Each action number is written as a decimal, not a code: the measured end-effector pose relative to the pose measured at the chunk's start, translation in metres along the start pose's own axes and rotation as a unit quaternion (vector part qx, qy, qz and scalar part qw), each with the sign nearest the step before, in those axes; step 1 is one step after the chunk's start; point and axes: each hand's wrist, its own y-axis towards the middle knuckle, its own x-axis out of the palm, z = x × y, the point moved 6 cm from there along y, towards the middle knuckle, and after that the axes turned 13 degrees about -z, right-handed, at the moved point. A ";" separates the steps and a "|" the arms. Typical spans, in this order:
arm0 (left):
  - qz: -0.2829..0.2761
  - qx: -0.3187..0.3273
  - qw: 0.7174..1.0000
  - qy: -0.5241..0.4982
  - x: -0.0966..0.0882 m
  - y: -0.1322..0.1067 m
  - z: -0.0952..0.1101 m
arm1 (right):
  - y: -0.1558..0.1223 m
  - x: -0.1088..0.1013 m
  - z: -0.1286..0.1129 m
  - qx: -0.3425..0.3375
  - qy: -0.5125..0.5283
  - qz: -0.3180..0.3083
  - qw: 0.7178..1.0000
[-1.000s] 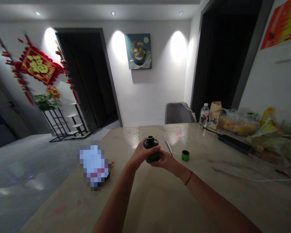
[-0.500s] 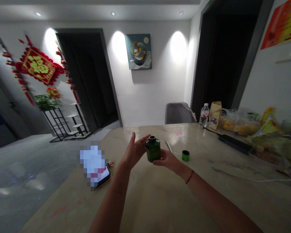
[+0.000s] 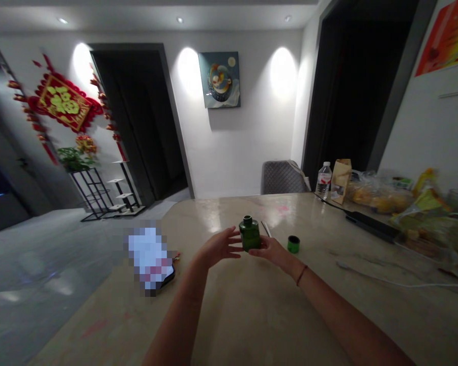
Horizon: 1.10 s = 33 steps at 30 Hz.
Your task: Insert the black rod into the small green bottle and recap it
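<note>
A small dark green bottle with an open neck stands upright above the beige table. My right hand grips it from below and the right. My left hand hovers just left of the bottle, fingers stretched out and apart, holding nothing. A green cap sits on the table to the right of my right hand. A thin stick-like object lies just behind the bottle.
A phone, partly blurred, lies at the table's left edge. Along the right side are a black bar, a white cable, bagged food, a water bottle and a paper bag. A grey chair stands at the far end.
My left hand let go of the bottle's top and opened beside it. My right hand moved the bottle slightly right and set it more upright.
</note>
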 end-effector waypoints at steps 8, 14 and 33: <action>0.011 -0.030 0.999 0.005 0.003 0.011 -0.013 | 0.001 -0.003 0.020 0.035 -0.117 0.031 0.992; -0.031 -0.035 0.999 -0.018 0.005 0.016 -0.020 | 0.000 0.004 0.020 0.031 -0.135 -0.003 0.990; -0.042 -0.021 0.999 -0.009 0.011 0.017 -0.023 | -0.006 0.006 0.012 0.045 -0.266 0.048 0.962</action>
